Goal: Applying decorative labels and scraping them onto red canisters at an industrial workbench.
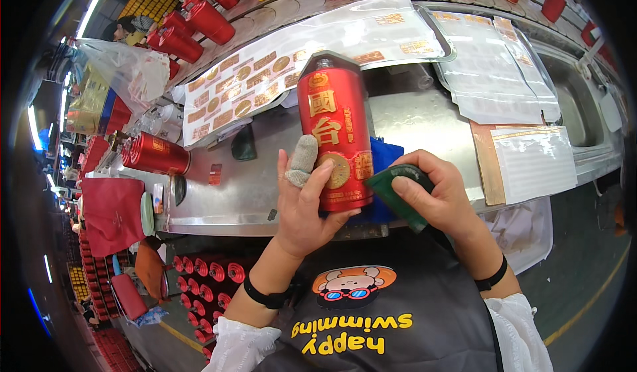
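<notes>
My left hand point(300, 209) is closed around the lower part of a red bottle point(332, 93) with raised gold lettering, a round gold emblem and a bare metallic neck. The bottle is held up over the near edge of the metal bench. A grey knitted finger cover point(304, 158) sits on one finger of this hand, and the thumb lies by the emblem. Pinched in my right hand point(441, 189) is a flat dark green pad point(398, 196), its edge close beside the bottle's lower right side. Behind the bottle's base shows a blue cloth point(387, 156).
Sheets of gold stickers point(245, 86) lie across the metal bench point(431, 116), with white sheets point(488, 60) farther right by a sink point(567, 96). Red bottles point(209, 23) line a conveyor point(285, 13) beyond. Another red bottle point(156, 153) lies at the left.
</notes>
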Available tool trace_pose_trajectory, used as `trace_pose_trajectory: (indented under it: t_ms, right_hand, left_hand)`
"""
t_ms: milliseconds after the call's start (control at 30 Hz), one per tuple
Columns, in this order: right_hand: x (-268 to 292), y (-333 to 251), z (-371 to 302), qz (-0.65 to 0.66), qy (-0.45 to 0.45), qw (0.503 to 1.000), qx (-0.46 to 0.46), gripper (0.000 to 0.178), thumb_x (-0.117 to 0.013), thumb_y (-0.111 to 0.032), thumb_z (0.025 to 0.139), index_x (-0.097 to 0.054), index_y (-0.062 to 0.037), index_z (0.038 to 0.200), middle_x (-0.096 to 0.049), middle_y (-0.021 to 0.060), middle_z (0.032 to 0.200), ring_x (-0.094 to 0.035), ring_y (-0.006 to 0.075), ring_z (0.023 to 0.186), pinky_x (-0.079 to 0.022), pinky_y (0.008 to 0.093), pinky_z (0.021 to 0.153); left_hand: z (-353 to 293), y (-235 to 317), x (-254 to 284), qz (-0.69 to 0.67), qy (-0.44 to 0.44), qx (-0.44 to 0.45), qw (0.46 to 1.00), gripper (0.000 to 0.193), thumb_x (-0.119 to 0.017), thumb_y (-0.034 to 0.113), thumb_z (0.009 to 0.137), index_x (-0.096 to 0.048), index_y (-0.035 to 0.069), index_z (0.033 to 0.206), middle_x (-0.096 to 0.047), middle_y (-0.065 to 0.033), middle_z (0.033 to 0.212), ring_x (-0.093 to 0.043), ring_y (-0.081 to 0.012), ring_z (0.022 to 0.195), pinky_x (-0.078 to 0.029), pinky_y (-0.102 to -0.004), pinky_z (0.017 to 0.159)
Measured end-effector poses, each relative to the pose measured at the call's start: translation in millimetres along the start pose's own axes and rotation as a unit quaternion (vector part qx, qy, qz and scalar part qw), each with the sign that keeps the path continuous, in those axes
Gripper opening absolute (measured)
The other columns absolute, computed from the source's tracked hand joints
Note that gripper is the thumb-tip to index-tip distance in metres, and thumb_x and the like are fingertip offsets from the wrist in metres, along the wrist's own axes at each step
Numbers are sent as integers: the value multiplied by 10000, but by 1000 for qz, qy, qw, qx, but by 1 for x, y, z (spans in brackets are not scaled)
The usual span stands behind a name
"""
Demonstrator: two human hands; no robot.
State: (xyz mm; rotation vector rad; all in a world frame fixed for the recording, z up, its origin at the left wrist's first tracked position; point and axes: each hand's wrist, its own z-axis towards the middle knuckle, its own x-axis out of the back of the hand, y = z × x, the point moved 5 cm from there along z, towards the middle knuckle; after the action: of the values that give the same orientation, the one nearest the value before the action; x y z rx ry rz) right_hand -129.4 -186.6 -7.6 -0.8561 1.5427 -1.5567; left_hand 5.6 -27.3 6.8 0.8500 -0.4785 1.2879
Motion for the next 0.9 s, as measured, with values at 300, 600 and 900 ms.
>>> trace_pose_trajectory:
  t_ms: [300, 600, 900]
  right_hand:
    - [6, 2, -2, -23, 16, 999, 22, 184, -650, -130, 888, -621, 8, 1005, -656, 56, 777, -601, 87, 678, -484, 241, 600]
    - [3, -5, 1, -49, 4, 998, 27, 179, -650, -124, 882, -624, 7, 1002, -654, 58, 770, -604, 88, 680, -487, 248, 597]
    - [4, -2, 1, -46, 8, 999, 26, 175, -655, -124, 872, -628, 5, 987, -651, 51, 766, -588, 83, 681, -481, 247, 609]
  left_hand:
    - [5, 17, 7, 131, -13, -58, 990, 457, -757, 351, 754, -666, 200, 1175, -506, -133, 1341, -390, -365, 1279, -181, -626, 1111]
    - [12, 15, 13, 40, -58, -56, 996, 366, -740, 298, 761, -669, 165, 1095, -475, -218, 1375, -322, -415, 1329, -155, -611, 1124]
    - [50, 26, 17, 43, -121, -30, 991, 347, -747, 232, 638, -651, 159, 963, -467, -173, 1367, -309, -415, 1344, -105, -620, 1125]
